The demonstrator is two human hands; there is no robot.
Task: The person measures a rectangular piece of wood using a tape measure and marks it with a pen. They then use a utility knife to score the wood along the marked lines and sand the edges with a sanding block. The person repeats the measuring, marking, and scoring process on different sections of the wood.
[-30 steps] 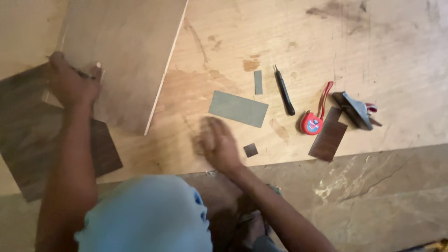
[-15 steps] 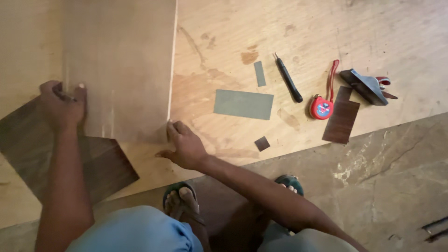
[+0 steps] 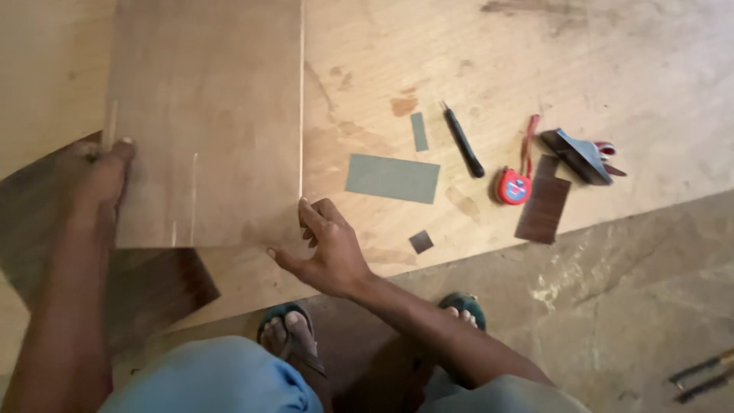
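A large brown laminate sheet (image 3: 206,115) lies flat on a pale plywood board (image 3: 474,53). My left hand (image 3: 103,180) rests on the sheet's near left corner, thumb on top. My right hand (image 3: 325,248) touches the sheet's near right corner with fingertips at its edge. A dark wood-grain sheet (image 3: 153,287) lies under the brown one at the lower left.
On the plywood to the right lie a grey-green rectangle (image 3: 393,178), a narrow grey strip (image 3: 419,131), a small dark square (image 3: 420,242), a black knife (image 3: 462,140), a red tape measure (image 3: 514,186), a dark laminate offcut (image 3: 544,209) and a hand plane (image 3: 579,155). My sandalled feet (image 3: 294,336) stand on stone floor (image 3: 634,298).
The brown sheet has swung from tilted to square with the view. My right hand moved left from the open plywood onto the sheet's corner. My left hand stayed on the left corner.
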